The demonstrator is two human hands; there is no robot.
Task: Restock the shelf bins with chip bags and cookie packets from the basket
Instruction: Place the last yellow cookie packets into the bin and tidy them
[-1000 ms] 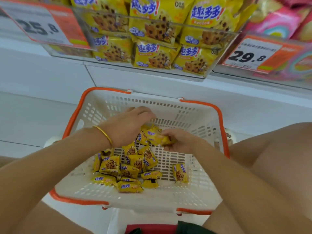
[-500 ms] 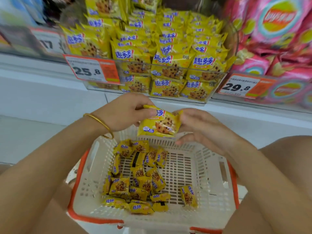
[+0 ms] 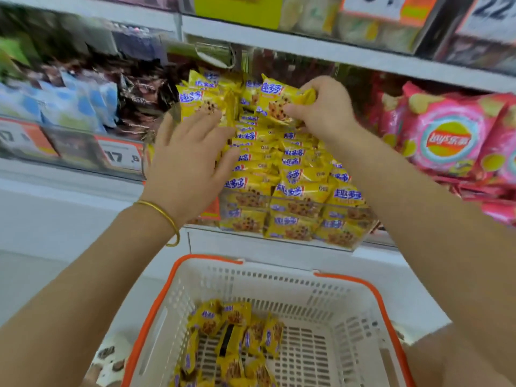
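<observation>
My right hand (image 3: 325,108) grips a yellow cookie packet (image 3: 279,103) over the back of the clear shelf bin (image 3: 346,241), which is piled with several yellow cookie packets (image 3: 282,169). To its left, my left hand (image 3: 187,160) lies with straight fingers against the left side of that pile and holds nothing. Below, the white basket with an orange rim (image 3: 363,283) holds several more yellow packets (image 3: 231,339) in its left half.
Pink chip bags (image 3: 446,138) fill the bin to the right. Blue and dark packets (image 3: 83,104) fill the bin to the left, behind orange price tags (image 3: 120,155). Another shelf (image 3: 335,48) runs just above the bins. The white shelf ledge (image 3: 55,213) lies between bins and basket.
Both hands rose from the basket to the shelf bin. The packet held between both hands is now in the right hand alone; the left hand let go and lies flat on the pile.
</observation>
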